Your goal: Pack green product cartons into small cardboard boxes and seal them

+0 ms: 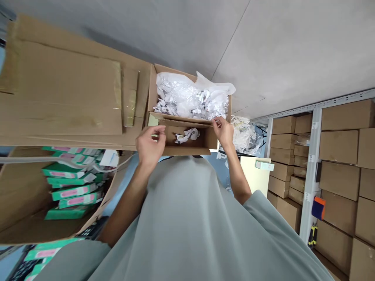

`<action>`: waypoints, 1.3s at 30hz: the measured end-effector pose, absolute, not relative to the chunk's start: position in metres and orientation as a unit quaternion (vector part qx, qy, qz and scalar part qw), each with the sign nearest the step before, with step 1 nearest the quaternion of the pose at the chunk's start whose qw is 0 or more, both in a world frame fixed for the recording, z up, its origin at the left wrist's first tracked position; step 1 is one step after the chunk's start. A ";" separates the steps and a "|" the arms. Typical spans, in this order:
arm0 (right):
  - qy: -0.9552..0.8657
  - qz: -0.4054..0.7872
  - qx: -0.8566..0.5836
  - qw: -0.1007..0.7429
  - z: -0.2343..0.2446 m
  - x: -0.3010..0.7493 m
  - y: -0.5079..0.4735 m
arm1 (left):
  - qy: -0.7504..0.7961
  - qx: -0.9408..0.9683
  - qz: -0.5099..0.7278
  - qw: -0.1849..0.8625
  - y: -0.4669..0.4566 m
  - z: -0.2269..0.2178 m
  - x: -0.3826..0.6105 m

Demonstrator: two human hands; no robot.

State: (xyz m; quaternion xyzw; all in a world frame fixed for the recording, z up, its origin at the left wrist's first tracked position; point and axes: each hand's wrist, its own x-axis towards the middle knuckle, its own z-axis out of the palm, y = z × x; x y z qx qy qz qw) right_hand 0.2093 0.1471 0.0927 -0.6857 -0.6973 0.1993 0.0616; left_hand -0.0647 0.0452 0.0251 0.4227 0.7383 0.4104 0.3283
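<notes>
A small open cardboard box [187, 145] sits in front of my chest with a few crumpled white paper scraps [187, 135] inside. My left hand [150, 145] curls round the box's left side wall, fingers closed on it. My right hand [223, 129] pinches the box's right upper edge near a flap. Directly behind it stands a larger open carton [152, 90] filled with clear plastic wrap and more white scraps [191, 97].
Flattened taped cardboard sheets [64, 89] lie at the left. Below them an open carton [26, 230] holds several green and pink packets [73, 191]. Metal shelving [310, 171] with stacked brown boxes [340, 144] fills the right. My grey shirt [187, 226] covers the lower middle.
</notes>
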 end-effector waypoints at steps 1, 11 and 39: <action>-0.698 0.205 -0.683 0.059 0.091 0.209 0.143 | 0.746 0.421 0.408 0.316 0.045 0.023 -0.066; -0.615 0.199 -0.762 0.036 0.078 0.216 0.100 | 0.779 0.395 0.388 0.295 0.026 -0.008 -0.082; -0.671 0.308 -0.673 -0.039 0.105 0.197 0.102 | 0.750 0.452 0.359 0.322 0.026 -0.014 -0.082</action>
